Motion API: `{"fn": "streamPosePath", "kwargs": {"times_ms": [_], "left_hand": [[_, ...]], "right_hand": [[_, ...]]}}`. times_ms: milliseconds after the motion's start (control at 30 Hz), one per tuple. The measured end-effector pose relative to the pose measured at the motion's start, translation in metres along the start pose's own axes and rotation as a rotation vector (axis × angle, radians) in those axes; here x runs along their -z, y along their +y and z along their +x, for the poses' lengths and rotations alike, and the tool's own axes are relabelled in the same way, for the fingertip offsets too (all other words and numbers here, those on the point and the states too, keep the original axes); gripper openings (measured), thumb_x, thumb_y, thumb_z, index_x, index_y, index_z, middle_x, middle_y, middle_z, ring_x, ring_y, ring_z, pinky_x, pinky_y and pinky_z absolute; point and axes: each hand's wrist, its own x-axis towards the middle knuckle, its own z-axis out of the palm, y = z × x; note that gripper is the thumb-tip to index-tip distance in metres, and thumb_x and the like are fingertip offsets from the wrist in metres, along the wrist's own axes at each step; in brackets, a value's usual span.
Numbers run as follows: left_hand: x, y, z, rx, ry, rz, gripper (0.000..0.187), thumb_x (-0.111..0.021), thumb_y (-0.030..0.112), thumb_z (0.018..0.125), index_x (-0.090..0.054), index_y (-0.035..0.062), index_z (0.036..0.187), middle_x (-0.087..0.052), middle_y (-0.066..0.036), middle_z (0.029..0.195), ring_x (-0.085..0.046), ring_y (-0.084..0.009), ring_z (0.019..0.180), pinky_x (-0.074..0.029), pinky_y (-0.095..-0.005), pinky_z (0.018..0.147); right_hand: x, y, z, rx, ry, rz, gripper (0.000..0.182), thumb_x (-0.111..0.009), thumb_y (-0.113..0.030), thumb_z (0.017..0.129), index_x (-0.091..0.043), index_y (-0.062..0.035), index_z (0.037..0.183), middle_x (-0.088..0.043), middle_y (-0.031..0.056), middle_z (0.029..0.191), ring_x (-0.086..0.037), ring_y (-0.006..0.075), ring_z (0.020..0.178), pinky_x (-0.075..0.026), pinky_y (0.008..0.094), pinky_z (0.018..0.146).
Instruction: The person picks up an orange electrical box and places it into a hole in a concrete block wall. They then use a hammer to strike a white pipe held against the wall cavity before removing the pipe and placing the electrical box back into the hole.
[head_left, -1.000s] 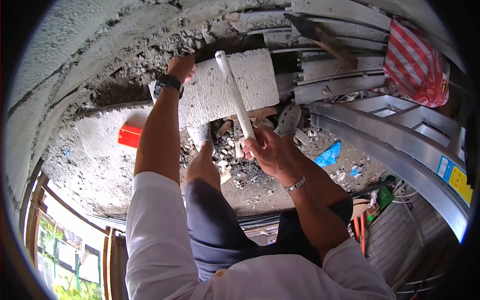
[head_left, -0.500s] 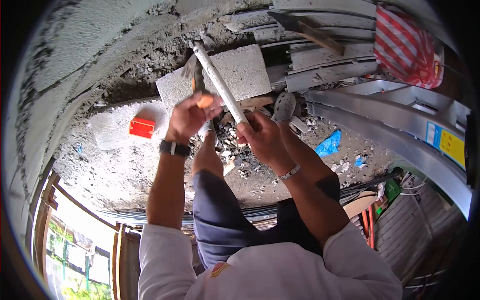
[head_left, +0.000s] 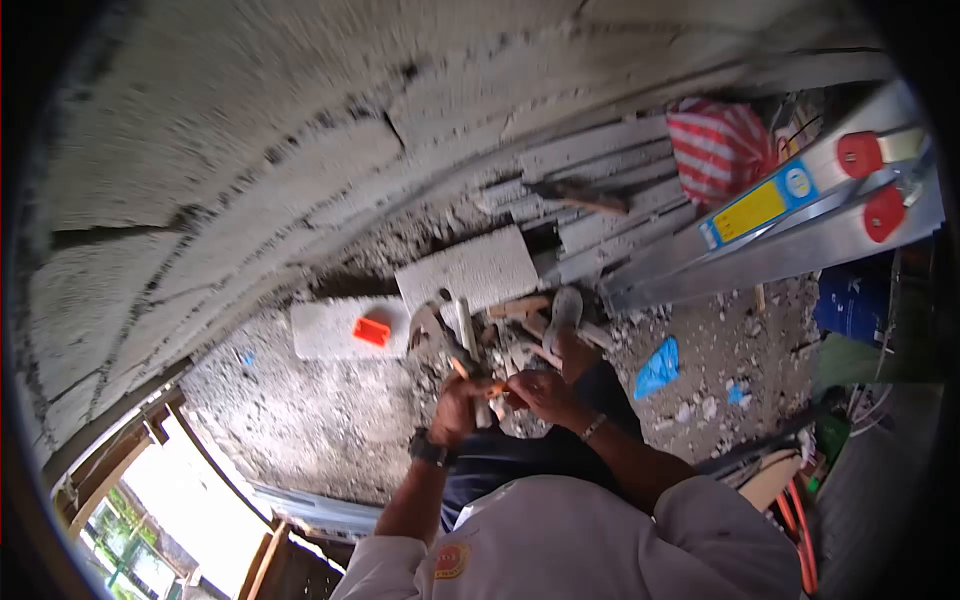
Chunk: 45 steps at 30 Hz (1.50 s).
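Observation:
My left hand (head_left: 458, 408) is closed round the orange and dark handle of a hammer (head_left: 458, 358), whose metal head points up and to the left. My right hand (head_left: 548, 395) is closed beside it, its fingertips close to an orange piece at the handle's lower end; what it grips is too small to tell. A white stick (head_left: 466, 328) runs down behind the hands, between my legs, its lower part partly hidden. A pale block (head_left: 468, 268) lies beyond the hammer.
On another pale block (head_left: 310, 335) sits a red box (head_left: 371, 331). Rubble and a blue scrap (head_left: 658, 368) lie on the ground. To the right are a metal ladder (head_left: 690, 262), a red-and-white striped bag (head_left: 718, 150) and stacked boards (head_left: 615, 150). A rough wall (head_left: 270, 150) rises ahead.
The view has shifted, showing more wall. Both hands have come together nearer my body. My right hand has let go of the white stick, and my left hand now grips the hammer handle.

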Motion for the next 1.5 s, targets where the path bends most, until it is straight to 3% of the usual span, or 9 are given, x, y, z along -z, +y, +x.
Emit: {"fn": "streamPosePath", "kwargs": {"times_ms": [67,200,267,500,633,867,1100,1300,1500], "left_hand": [[-0.004,0.019,-0.026,-0.324,-0.072,0.344,0.045,-0.057,0.039,0.083,-0.067,-0.0029,0.095,-0.069,-0.011,0.088,-0.066,-0.0195,0.082,-0.053,-0.0299,0.073],[-0.048,0.062,-0.052,-0.216,-0.116,0.248,0.025,-0.062,0.026,0.083,-0.057,0.0049,0.096,-0.063,-0.003,0.080,-0.059,-0.0194,0.075,-0.045,-0.0313,0.074],[-0.099,0.106,-0.088,-0.648,-0.030,0.714,0.020,-0.070,0.014,0.074,-0.051,0.0111,0.075,-0.051,-0.004,0.072,-0.049,-0.0198,0.071,-0.035,-0.0329,0.077],[-0.128,0.138,-0.121,-0.902,0.059,1.151,0.033,-0.077,0.026,0.067,-0.061,0.0062,0.088,-0.052,-0.019,0.088,-0.057,-0.0350,0.074,-0.051,-0.0404,0.062],[-0.132,0.167,-0.166,-0.754,-0.018,1.098,0.039,-0.073,0.032,0.079,-0.062,0.0089,0.108,-0.047,-0.012,0.083,-0.053,-0.0252,0.067,-0.044,-0.0382,0.059],[-0.101,0.239,-0.176,-1.294,0.063,1.126,0.033,-0.056,0.014,0.090,-0.055,0.0076,0.123,-0.055,-0.016,0.074,-0.057,-0.0281,0.061,-0.044,-0.0350,0.055],[-0.131,0.310,-0.161,-1.232,0.144,1.002,0.033,-0.059,0.023,0.091,-0.056,0.0026,0.117,-0.054,-0.011,0.062,-0.051,-0.0191,0.052,-0.041,-0.0324,0.050],[-0.157,0.331,-0.135,-1.038,0.161,0.787,0.038,-0.056,0.031,0.094,-0.054,0.0014,0.118,-0.052,-0.005,0.060,-0.047,-0.0108,0.050,-0.040,-0.0283,0.048],[-0.164,0.341,-0.117,-1.018,0.160,0.641,0.036,-0.053,0.028,0.096,-0.052,0.0020,0.121,-0.049,0.001,0.062,-0.045,-0.0060,0.053,-0.039,-0.0251,0.047]], "right_hand": [[0.008,-0.032,-0.015,-0.137,0.106,0.377,0.045,-0.040,-0.043,0.098,-0.059,-0.0021,0.098,-0.064,0.0064,0.079,-0.063,0.0104,0.070,-0.050,0.0278,0.064],[0.009,-0.121,-0.039,0.379,0.090,-0.302,0.041,-0.047,-0.041,0.094,-0.057,-0.0011,0.095,-0.061,0.0180,0.079,-0.062,0.0338,0.077,-0.047,0.0377,0.064],[0.002,-0.145,-0.053,0.229,0.208,-0.236,0.040,-0.048,-0.041,0.094,-0.058,-0.0022,0.092,-0.062,0.0148,0.079,-0.061,0.0280,0.076,-0.046,0.0381,0.066],[0.001,-0.172,-0.098,0.139,0.099,0.688,0.023,-0.057,-0.023,0.091,-0.059,-0.0007,0.098,-0.064,0.0099,0.090,-0.061,0.0163,0.076,-0.050,0.0300,0.066],[0.030,-0.181,-0.114,0.415,0.223,0.356,0.018,-0.057,-0.019,0.091,-0.051,-0.0029,0.099,-0.063,0.0075,0.088,-0.064,0.0148,0.080,-0.054,0.0301,0.072],[0.052,-0.265,-0.193,0.857,0.528,0.081,0.021,-0.054,-0.024,0.090,-0.049,-0.0042,0.095,-0.055,0.0015,0.072,-0.053,0.0083,0.065,-0.046,0.0251,0.060],[0.042,-0.287,-0.187,0.607,0.463,0.400,0.016,-0.055,-0.020,0.092,-0.051,-0.0040,0.092,-0.048,-0.0005,0.060,-0.044,0.0066,0.049,-0.036,0.0215,0.044],[0.077,-0.363,-0.176,1.098,0.452,0.235,0.022,-0.055,-0.017,0.091,-0.054,0.0005,0.104,-0.050,0.0005,0.061,-0.048,0.0071,0.053,-0.038,0.0211,0.048],[0.078,-0.376,-0.110,0.932,0.406,0.352,0.012,-0.063,-0.007,0.086,-0.053,-0.0034,0.085,-0.051,-0.0008,0.061,-0.048,0.0058,0.049,-0.040,0.0225,0.045]]}}
